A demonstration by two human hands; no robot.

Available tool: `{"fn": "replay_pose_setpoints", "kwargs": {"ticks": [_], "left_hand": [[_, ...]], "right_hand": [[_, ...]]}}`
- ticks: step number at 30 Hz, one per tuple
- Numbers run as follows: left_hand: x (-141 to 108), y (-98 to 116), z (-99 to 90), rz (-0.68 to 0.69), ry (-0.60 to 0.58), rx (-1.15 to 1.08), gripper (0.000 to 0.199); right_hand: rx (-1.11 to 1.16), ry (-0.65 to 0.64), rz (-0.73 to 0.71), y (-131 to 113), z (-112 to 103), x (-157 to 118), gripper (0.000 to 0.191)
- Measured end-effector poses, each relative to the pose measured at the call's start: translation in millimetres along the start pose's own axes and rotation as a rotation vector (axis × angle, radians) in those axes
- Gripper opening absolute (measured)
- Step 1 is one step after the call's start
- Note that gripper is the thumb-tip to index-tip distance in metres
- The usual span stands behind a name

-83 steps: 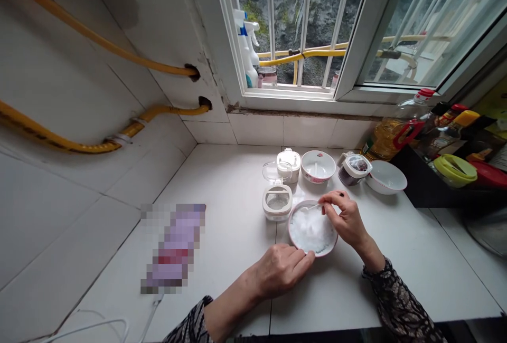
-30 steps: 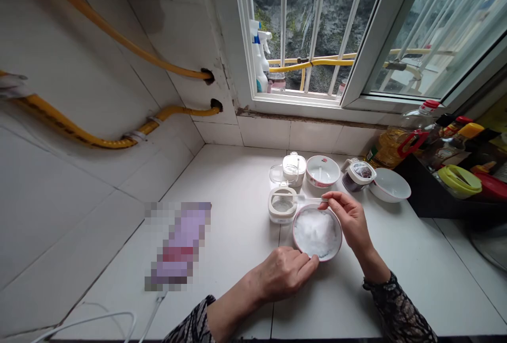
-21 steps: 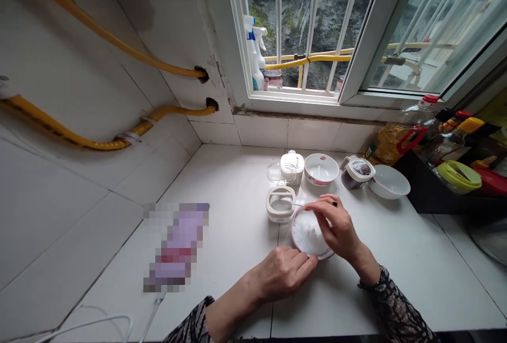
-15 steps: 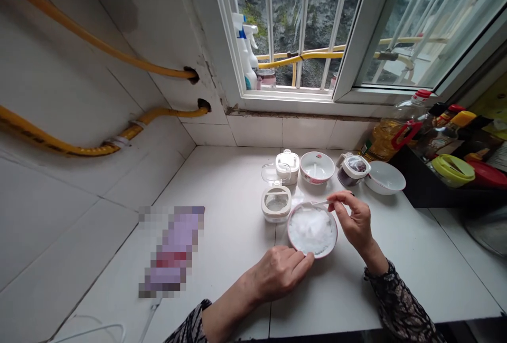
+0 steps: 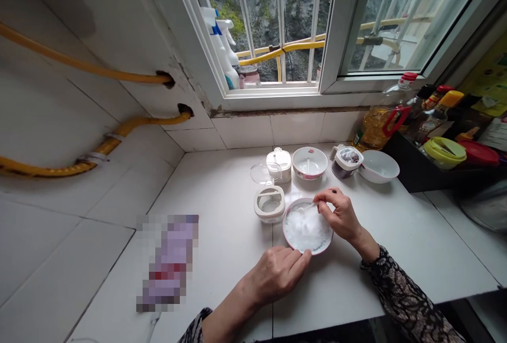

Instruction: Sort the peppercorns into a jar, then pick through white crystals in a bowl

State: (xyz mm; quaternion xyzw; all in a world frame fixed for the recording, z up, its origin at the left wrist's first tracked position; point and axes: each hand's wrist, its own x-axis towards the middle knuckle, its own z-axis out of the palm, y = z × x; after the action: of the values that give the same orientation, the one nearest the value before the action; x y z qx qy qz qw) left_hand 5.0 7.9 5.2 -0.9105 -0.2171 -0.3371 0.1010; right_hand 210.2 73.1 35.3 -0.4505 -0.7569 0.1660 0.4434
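A bowl of white powder stands on the white tiled counter. My left hand grips the bowl's near rim, its fingers closed on the edge. Above the bowl's right side, my right hand pinches the handle of a small white spoon, whose tip is at the powder near the far rim. Just left of the bowl is a square clear jar with its lid flipped up. Behind it sit a white lidded jar and a bowl with a spoon in it.
Farther right are a jar of dark contents and a white bowl. An oil bottle and a black rack of bottles fill the right corner. A blurred purple object lies at left.
The spoon in my right hand has moved left and down, its tip now at the powder. My left hand still holds the rim. The whole view has shifted slightly.
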Motion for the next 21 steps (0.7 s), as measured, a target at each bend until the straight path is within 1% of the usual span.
{"fn": "replay_pose_setpoints", "kwargs": {"ticks": [2, 6, 14, 17, 21], "left_hand": [[0, 0, -0.3, -0.001, 0.004, 0.001, 0.019], [0, 0, -0.4, -0.006, 0.01, 0.007, 0.019], [1, 0, -1.0, -0.005, 0.008, 0.005, 0.018], [1, 1, -1.8, -0.005, 0.011, 0.003, 0.02], [2, 0, -2.4, -0.009, 0.009, 0.004, 0.022]], "right_hand": [[0.038, 0.001, 0.052, 0, 1, 0, 0.02], [0.139, 0.073, 0.225, -3, -1, 2, 0.018], [0.46, 0.102, 0.533, -3, -5, 12, 0.014], [0.533, 0.082, 0.608, -2, -5, 13, 0.014], [0.578, 0.043, 0.663, -2, -5, 14, 0.015]]}}
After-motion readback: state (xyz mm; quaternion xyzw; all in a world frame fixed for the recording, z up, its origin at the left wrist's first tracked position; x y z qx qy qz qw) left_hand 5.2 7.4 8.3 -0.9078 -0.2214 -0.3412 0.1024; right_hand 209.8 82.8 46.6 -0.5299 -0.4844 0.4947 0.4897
